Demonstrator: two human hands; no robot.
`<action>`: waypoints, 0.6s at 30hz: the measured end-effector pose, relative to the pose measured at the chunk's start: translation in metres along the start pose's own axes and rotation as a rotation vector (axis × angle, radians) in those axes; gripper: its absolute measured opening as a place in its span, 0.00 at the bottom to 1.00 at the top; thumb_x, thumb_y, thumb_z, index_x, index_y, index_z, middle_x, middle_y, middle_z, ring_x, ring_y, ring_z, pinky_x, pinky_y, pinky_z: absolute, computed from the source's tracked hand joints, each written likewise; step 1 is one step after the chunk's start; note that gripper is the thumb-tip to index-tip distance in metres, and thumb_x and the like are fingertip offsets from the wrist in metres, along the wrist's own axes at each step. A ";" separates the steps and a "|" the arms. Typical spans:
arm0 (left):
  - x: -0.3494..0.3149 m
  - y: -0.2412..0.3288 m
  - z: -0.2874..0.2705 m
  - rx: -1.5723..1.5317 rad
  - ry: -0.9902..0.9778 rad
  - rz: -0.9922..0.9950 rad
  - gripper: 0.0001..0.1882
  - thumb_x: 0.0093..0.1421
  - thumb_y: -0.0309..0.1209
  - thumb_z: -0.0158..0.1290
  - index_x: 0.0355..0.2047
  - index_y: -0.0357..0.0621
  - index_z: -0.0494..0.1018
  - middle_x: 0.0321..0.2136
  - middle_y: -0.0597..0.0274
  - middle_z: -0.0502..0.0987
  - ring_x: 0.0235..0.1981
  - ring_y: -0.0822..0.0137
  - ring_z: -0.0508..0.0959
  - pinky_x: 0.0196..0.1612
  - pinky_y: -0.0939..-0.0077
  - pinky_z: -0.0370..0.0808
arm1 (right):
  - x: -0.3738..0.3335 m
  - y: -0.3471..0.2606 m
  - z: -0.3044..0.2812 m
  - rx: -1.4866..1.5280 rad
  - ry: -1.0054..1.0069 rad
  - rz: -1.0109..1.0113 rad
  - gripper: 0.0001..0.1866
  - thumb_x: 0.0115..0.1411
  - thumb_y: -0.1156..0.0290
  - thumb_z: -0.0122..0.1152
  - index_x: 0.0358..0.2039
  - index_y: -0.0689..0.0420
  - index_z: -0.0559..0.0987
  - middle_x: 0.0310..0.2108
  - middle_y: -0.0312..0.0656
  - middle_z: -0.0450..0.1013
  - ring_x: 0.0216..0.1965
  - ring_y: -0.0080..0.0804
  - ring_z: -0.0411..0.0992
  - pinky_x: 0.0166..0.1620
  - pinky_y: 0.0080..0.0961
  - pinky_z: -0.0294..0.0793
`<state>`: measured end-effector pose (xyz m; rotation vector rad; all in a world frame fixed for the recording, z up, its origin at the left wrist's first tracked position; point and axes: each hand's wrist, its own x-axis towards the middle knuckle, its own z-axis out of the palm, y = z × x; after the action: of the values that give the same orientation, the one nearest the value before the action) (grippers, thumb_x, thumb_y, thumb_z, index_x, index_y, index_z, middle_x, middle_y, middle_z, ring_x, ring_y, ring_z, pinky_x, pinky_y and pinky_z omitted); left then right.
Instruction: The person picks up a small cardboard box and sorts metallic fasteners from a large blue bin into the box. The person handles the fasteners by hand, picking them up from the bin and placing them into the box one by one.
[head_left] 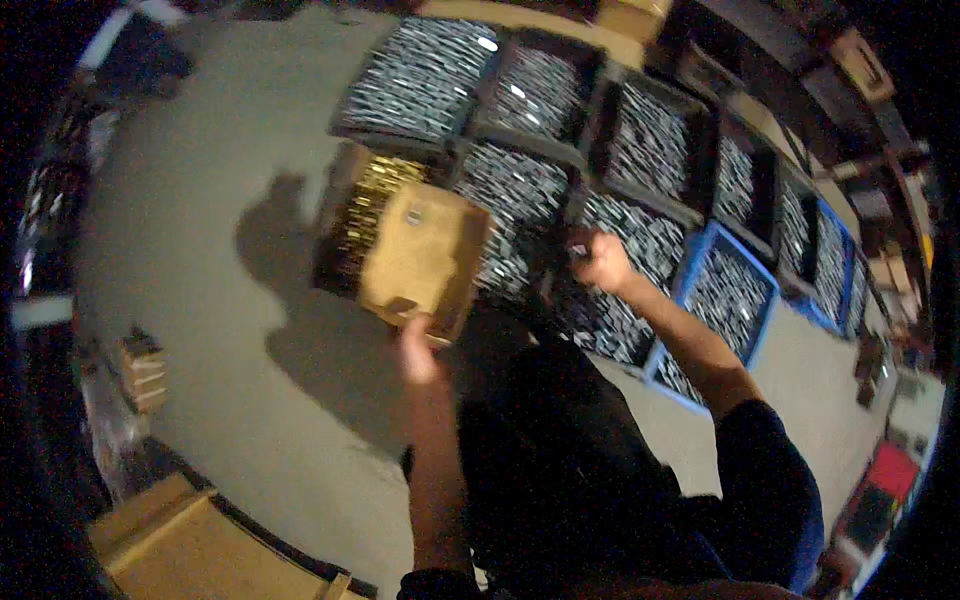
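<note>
A brown cardboard box (425,255) is gripped at its near edge by my left hand (420,350), with the thumb over the rim. One small dark spot shows near its far end; I cannot tell what it is. The box partly covers a dark crate of gold-coloured metal pieces (362,205). My right hand (605,265) is closed in a fist above the crates of silvery metal pieces (630,235). Something dark shows at its fingers, too blurred to name. Close by lies another dark crate of silvery pieces (515,195).
Several more crates of silvery pieces (425,75) stand in rows on the grey floor (190,250), some of them blue (773,300). A wooden pallet or board (190,550) lies at lower left, near a small stack of wood (145,370). Shelving lines the right side.
</note>
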<state>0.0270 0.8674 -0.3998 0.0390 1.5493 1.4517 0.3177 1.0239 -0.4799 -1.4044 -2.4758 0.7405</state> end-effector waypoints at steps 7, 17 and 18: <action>0.030 -0.029 -0.036 -0.157 0.121 0.095 0.22 0.45 0.24 0.54 0.43 0.39 0.66 0.35 0.60 0.71 0.35 0.63 0.72 0.35 0.68 0.70 | 0.095 -0.092 0.059 -0.329 -0.266 0.043 0.37 0.41 0.58 0.61 0.56 0.44 0.64 0.61 0.44 0.51 0.60 0.54 0.49 0.56 0.55 0.54; 0.009 -0.013 -0.002 -0.148 -0.110 0.104 0.28 0.43 0.29 0.54 0.47 0.34 0.63 0.39 0.56 0.70 0.40 0.62 0.71 0.43 0.68 0.68 | 0.089 -0.064 0.043 -0.335 -0.146 0.073 0.36 0.39 0.58 0.58 0.55 0.38 0.65 0.57 0.53 0.52 0.57 0.53 0.52 0.54 0.56 0.57; 0.007 -0.013 -0.002 -0.164 -0.146 0.126 0.29 0.43 0.29 0.54 0.47 0.34 0.63 0.40 0.56 0.70 0.41 0.62 0.71 0.43 0.68 0.67 | 0.089 -0.065 0.044 -0.317 -0.127 0.068 0.35 0.39 0.59 0.57 0.54 0.40 0.66 0.56 0.53 0.54 0.56 0.52 0.53 0.53 0.56 0.57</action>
<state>0.0291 0.8667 -0.4145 0.1441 1.3257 1.6341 0.2047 1.0573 -0.4905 -1.5970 -2.7518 0.4763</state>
